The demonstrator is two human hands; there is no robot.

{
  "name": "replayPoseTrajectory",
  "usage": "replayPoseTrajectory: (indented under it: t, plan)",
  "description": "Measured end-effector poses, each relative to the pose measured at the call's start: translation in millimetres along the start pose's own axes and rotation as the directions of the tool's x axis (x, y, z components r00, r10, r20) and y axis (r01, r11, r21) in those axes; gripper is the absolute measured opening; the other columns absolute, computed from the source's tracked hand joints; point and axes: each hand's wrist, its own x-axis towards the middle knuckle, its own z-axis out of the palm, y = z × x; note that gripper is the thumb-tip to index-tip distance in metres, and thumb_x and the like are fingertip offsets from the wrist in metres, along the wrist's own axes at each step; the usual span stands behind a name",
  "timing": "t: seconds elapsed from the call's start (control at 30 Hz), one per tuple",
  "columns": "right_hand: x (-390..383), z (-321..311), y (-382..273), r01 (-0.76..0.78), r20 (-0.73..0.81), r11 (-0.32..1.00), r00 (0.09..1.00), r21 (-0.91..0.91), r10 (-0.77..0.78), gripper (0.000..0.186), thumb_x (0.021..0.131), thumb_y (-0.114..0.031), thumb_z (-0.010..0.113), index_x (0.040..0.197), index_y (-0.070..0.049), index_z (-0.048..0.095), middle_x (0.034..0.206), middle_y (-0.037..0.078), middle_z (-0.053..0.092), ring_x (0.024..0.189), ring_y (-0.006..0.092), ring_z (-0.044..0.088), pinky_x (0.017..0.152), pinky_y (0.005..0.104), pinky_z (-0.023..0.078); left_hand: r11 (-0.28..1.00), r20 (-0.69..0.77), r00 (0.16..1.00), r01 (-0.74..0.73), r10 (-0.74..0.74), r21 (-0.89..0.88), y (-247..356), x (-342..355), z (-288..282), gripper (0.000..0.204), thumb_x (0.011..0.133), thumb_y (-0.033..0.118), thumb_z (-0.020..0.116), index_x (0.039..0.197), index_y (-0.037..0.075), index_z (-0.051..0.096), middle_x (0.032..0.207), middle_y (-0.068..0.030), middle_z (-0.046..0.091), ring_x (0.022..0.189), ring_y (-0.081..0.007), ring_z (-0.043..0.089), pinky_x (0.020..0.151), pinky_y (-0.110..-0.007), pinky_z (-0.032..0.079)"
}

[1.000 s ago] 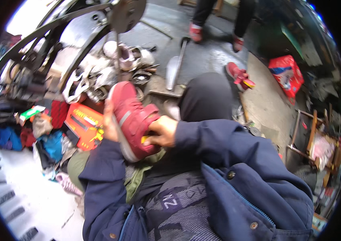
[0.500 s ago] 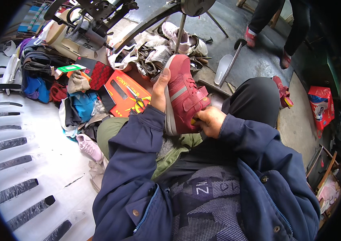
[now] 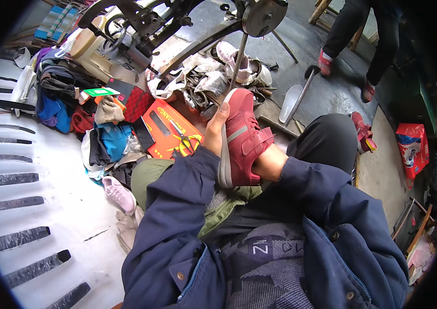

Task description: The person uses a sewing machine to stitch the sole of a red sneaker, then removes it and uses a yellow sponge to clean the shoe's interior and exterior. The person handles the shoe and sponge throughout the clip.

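Observation:
A dark red sneaker (image 3: 240, 147) with a grey side stripe and a pale sole stands toe-up above my lap. Wrapped round its sole near the toe, my left hand (image 3: 215, 127) is closed on it, with the thumb along the edge. My right hand (image 3: 270, 164) reaches into the shoe's opening past the strap; its fingers are hidden inside. A similar red shoe (image 3: 361, 132) with a yellow patch lies beyond my right knee.
Ahead stands a black cast-iron machine (image 3: 144, 44) with a wheel. Scissors (image 3: 187, 145) lie on an orange box (image 3: 161, 119). A pink sneaker (image 3: 119, 193) sits at left, near wrapped black strips (image 3: 20, 238). A hammer (image 3: 301, 92) and a white insole (image 3: 289, 105) lie ahead. Another person stands beyond.
My right hand has gone deeper into the sneaker, so its fingers no longer show. The view has shifted slightly, and the shoe now appears lower and a little to the right.

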Motion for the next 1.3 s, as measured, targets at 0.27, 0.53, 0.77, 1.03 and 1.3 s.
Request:
replayPoseTrajectory:
  t: [0.27, 0.53, 0.77, 1.03, 1.3]
  plan:
    - [1, 13, 37, -0.191, -0.024, 0.98, 0.981, 0.046, 0.193, 0.045, 0.096, -0.009, 0.049, 0.141, -0.003, 0.052, 0.144, 0.017, 0.053, 0.138, 0.0303, 0.045, 0.116, 0.0413, 0.034, 0.968, -0.013, 0.983, -0.18, 0.185, 0.174, -3, 7, 4, 0.068, 0.104, 0.046, 0.049, 0.151, -0.002, 0.039, 0.148, -0.0113, 0.048, 0.134, -0.0211, 0.048, 0.115, -0.035, 0.035]
    - [-7, 19, 53, 0.43, 0.401, 0.233, 0.902, -0.872, -0.161, 0.049, 0.095, -0.016, 0.045, 0.143, -0.002, 0.05, 0.149, 0.016, 0.047, 0.142, 0.0322, 0.04, 0.116, 0.047, 0.034, 0.952, -0.016, 0.982, -0.179, 0.189, 0.249, -9, 2, -11, 0.065, 0.104, 0.044, 0.052, 0.15, 0.001, 0.041, 0.151, -0.0096, 0.047, 0.138, -0.0212, 0.046, 0.118, -0.035, 0.032]
    - [-15, 10, 37, -0.277, 0.221, 0.961, 0.939, 0.024, 0.265, 0.054, 0.078, -0.003, 0.057, 0.132, -0.001, 0.056, 0.126, 0.019, 0.063, 0.124, 0.0347, 0.056, 0.106, 0.0429, 0.044, 0.958, 0.051, 0.986, -0.168, 0.161, 0.233, -23, 4, -24, 0.067, 0.104, 0.048, 0.049, 0.147, -0.003, 0.045, 0.147, -0.0099, 0.051, 0.135, -0.0184, 0.047, 0.116, -0.031, 0.03]
    - [-13, 13, 36, -0.544, 0.196, 0.836, 0.814, -0.07, 0.546, 0.05, 0.078, -0.011, 0.059, 0.126, 0.001, 0.059, 0.118, 0.019, 0.067, 0.109, 0.0378, 0.064, 0.092, 0.0434, 0.052, 0.956, -0.001, 0.995, -0.1, 0.104, 0.276, -26, 13, -30, 0.071, 0.102, 0.051, 0.053, 0.149, 0.0, 0.042, 0.146, -0.0093, 0.052, 0.131, -0.0176, 0.05, 0.114, -0.033, 0.035]
    - [-35, 22, 84, 0.095, 0.145, 0.899, 0.989, -0.427, -0.036, 0.019, 0.079, -0.003, 0.057, 0.092, -0.001, 0.071, 0.09, 0.02, 0.072, 0.083, 0.0357, 0.072, 0.071, 0.0405, 0.059, 0.98, -0.024, 0.994, -0.097, 0.103, 0.175, -33, 9, -28, 0.07, 0.102, 0.052, 0.053, 0.146, -0.002, 0.045, 0.142, -0.0088, 0.054, 0.126, -0.0179, 0.053, 0.112, -0.033, 0.037]
